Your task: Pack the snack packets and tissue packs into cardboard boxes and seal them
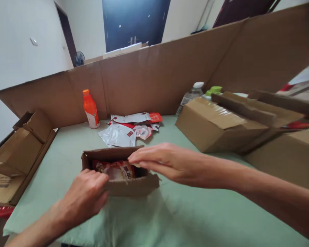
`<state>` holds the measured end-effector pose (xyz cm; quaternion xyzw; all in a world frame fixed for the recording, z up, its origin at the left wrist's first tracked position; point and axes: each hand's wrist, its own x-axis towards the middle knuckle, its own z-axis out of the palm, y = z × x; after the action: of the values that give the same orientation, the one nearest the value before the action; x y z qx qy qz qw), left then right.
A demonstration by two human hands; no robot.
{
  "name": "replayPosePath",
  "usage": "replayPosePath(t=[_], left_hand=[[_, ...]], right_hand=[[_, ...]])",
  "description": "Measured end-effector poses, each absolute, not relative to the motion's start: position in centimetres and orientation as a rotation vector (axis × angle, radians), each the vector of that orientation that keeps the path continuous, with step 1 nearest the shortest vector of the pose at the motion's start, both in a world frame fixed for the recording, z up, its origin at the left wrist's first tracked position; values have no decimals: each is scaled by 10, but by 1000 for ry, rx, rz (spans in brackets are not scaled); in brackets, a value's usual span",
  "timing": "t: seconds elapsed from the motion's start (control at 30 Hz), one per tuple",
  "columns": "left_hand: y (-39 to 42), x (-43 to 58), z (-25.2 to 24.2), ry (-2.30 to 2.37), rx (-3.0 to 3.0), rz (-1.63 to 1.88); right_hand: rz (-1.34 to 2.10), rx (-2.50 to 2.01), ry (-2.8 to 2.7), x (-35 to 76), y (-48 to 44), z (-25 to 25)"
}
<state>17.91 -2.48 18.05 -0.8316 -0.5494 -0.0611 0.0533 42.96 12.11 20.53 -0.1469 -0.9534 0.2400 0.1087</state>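
Observation:
A small brown cardboard box (128,188) with its top open stands on the green cloth in front of me. Inside it lies a red and white printed snack packet (115,170). My left hand (86,192) is closed at the box's near left corner, its fingers curled over the edge. My right hand (167,163) reaches across the box's right end, fingers stretched out and held together, the tips over the opening. That hand covers the right end of the box, so any flap beneath it is hidden.
Behind the box are several white and red flat packets (121,134) and an orange bottle (91,109). At right stand a larger carton (208,120), a clear bottle (190,97) and green caps (215,90). More cartons (20,147) sit left; a tall cardboard panel (144,79) runs along the back.

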Motion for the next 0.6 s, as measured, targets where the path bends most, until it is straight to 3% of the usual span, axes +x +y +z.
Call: replayPosePath(t=[0.1,0.23,0.47,0.6], left_hand=[[-30,186,175,-1704,-2612,-22],[-10,192,192,-1866,-2600,183],[26,189,206,-1790,-2897,611],[22,190,202,-1834,-2859,617]], right_hand=[[823,-427,-3031,388,125,185],[710,-503,-3200,350,129,171],[1078,-381,-3187,360,127,168],[1231,-314,-2871,391,140,188]])
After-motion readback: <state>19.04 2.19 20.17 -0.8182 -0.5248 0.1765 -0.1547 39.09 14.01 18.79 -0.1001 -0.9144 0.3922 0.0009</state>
